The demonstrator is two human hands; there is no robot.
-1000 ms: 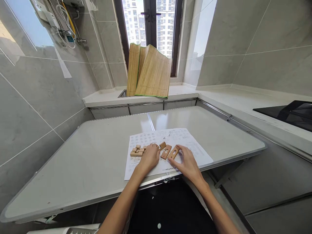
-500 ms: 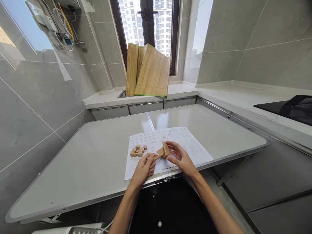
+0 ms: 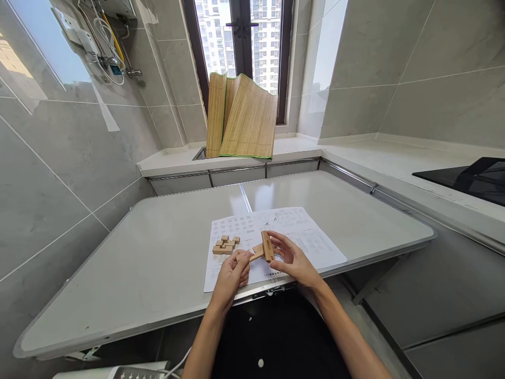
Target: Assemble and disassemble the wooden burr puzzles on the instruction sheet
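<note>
Left hand point(image 3: 233, 271): thumb and fingers pinching a narrow wooden stick point(image 3: 256, 256). Right hand point(image 3: 292, 257): fingertips closed on a slotted wooden block point(image 3: 267, 247), held over the printed sheet point(image 3: 315, 239), near the notched wooden pieces point(image 3: 225, 246) I see lying there.

a home kitchen, with tiled walls, a white countertop point(image 3: 394, 152) and a black cooktop point(image 3: 465, 176) beside the window point(image 3: 244, 47)
</note>
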